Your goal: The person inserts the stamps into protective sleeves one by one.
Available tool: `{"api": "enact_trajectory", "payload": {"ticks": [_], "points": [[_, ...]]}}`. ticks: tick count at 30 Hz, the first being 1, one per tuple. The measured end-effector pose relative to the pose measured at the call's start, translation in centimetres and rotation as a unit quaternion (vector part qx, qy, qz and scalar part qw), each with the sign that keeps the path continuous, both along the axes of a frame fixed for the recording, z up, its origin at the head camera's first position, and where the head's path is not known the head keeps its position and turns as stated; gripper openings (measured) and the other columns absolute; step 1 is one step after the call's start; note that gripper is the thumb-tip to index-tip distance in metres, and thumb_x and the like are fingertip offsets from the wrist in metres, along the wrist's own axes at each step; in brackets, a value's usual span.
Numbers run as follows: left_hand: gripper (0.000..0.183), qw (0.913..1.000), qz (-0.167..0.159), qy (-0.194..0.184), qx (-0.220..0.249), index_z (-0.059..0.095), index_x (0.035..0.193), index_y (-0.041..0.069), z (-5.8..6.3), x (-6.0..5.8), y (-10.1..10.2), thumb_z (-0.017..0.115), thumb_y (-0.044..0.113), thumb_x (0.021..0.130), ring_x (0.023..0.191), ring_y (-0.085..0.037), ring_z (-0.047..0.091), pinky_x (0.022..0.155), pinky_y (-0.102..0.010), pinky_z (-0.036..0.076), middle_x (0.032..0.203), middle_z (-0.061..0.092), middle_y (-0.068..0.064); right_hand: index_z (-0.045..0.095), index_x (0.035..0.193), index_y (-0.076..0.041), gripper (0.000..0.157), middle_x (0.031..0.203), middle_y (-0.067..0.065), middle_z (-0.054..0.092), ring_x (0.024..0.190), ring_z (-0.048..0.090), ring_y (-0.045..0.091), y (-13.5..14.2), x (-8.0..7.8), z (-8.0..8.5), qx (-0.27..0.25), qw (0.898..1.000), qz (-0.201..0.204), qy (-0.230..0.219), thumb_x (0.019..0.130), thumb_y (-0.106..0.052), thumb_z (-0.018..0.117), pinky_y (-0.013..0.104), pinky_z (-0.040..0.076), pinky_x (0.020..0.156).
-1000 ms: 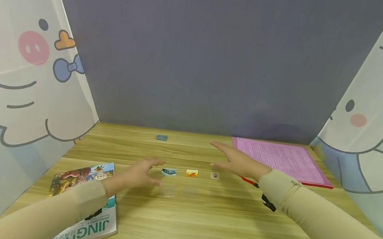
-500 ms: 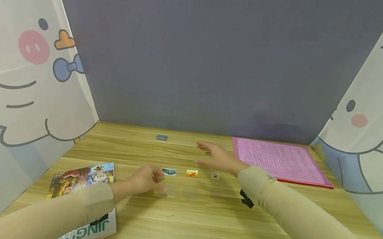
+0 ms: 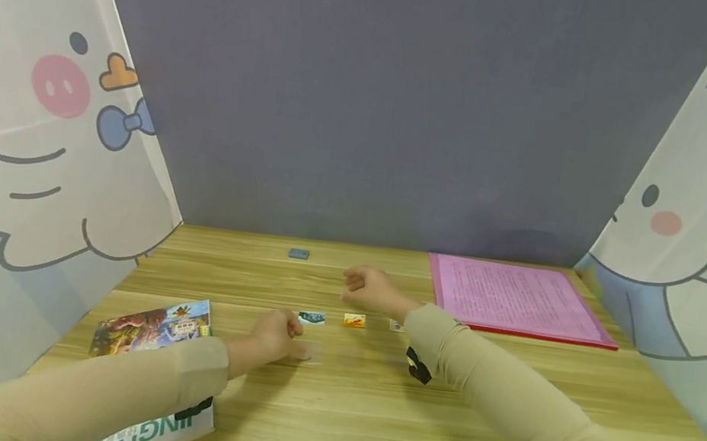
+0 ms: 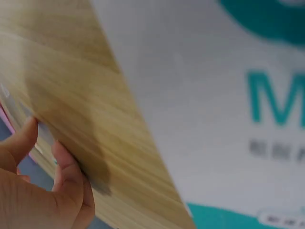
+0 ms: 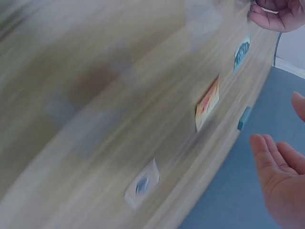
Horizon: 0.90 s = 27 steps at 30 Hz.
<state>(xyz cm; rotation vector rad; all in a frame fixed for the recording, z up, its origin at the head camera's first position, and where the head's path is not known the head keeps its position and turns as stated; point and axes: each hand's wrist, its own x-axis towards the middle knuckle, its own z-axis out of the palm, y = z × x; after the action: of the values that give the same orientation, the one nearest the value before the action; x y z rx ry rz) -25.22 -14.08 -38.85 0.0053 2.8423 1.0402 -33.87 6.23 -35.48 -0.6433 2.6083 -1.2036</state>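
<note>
Three small stamps lie in a row: a blue-green one [image 3: 312,317], a yellow one [image 3: 354,320] and a pale one [image 3: 395,326] partly hidden by the right sleeve. In front of the blue-green stamp is a clear film square [image 3: 314,354], with fainter clear squares beside it. My left hand [image 3: 273,335] is low at the left end of the row, its thumb at the clear film and its fingers bent near the blue-green stamp. The left wrist view shows a gap between thumb [image 4: 28,136] and forefinger. Above the table behind the yellow stamp, my right hand [image 3: 377,292] hovers, fingers loosely bent, holding nothing.
Two books [image 3: 151,331] lie at the left, partly under the left sleeve. A pink sheet with print [image 3: 522,297] lies at the back right. A small blue-grey block [image 3: 298,253] is near the dark back wall [image 3: 386,102].
My right hand has moved left from near the pink sheet, its fingers bending more. My left hand has come lower and right, its thumb reaching the clear film. The stamps stay put.
</note>
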Motion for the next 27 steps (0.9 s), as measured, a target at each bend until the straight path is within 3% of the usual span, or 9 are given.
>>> {"api": "enact_trajectory", "payload": {"ticks": [4, 9, 13, 20, 27], "points": [[0.033, 0.9999, 0.008, 0.011, -0.008, 0.063, 0.09, 0.002, 0.2, 0.3, 0.3, 0.087, 0.008, 0.069, 0.076, -0.017, 0.05, 0.064, -0.025, 0.046, 0.083, 0.055, -0.005, 0.057, 0.13, 0.003, 0.045, 0.121, 0.015, 0.064, 0.106, 0.064, 0.026, -1.3, -0.1, -0.6, -0.023, 0.998, -0.022, -0.054, 0.089, -0.013, 0.07, 0.037, 0.056, 0.092], [0.027, 0.9997, -0.001, 0.02, -0.015, 0.064, 0.084, 0.003, 0.3, 0.6, 0.7, 0.086, 0.006, 0.069, 0.074, -0.016, 0.05, 0.062, -0.024, 0.046, 0.079, 0.056, -0.003, 0.06, 0.123, 0.005, 0.038, 0.124, 0.016, 0.062, 0.095, 0.068, 0.028, -2.7, 0.1, -1.3, -0.028, 0.993, -0.049, -0.104, 0.089, -0.01, 0.069, 0.038, 0.058, 0.089], [0.025, 0.9995, -0.007, 0.026, -0.017, 0.063, 0.081, 0.002, 0.4, 0.8, 0.8, 0.086, 0.004, 0.069, 0.072, -0.016, 0.05, 0.061, -0.023, 0.045, 0.076, 0.057, -0.003, 0.063, 0.117, 0.003, 0.035, 0.12, 0.015, 0.063, 0.09, 0.068, 0.025, -3.8, 0.3, -1.8, -0.021, 0.992, -0.064, -0.102, 0.086, -0.01, 0.073, 0.038, 0.058, 0.088], [0.022, 0.9991, -0.013, 0.03, -0.028, 0.063, 0.075, 0.004, 0.5, 1.1, 0.8, 0.085, 0.006, 0.071, 0.069, -0.015, 0.049, 0.059, -0.022, 0.042, 0.072, 0.057, -0.002, 0.068, 0.1, -0.001, 0.024, 0.105, 0.01, 0.066, 0.076, 0.066, 0.021, -5.0, 0.4, -2.4, 0.003, 0.994, -0.075, -0.079, 0.08, -0.009, 0.079, 0.033, 0.06, 0.074], [0.02, 0.999, -0.01, 0.029, -0.031, 0.064, 0.074, 0.005, 0.4, 1.0, 0.8, 0.084, 0.006, 0.072, 0.068, -0.014, 0.051, 0.058, -0.021, 0.044, 0.072, 0.059, -0.002, 0.069, 0.094, -0.006, 0.026, 0.097, 0.008, 0.066, 0.076, 0.063, 0.018, -5.3, 0.3, -2.9, 0.022, 0.993, -0.091, -0.077, 0.075, -0.013, 0.084, 0.031, 0.056, 0.064]]}}
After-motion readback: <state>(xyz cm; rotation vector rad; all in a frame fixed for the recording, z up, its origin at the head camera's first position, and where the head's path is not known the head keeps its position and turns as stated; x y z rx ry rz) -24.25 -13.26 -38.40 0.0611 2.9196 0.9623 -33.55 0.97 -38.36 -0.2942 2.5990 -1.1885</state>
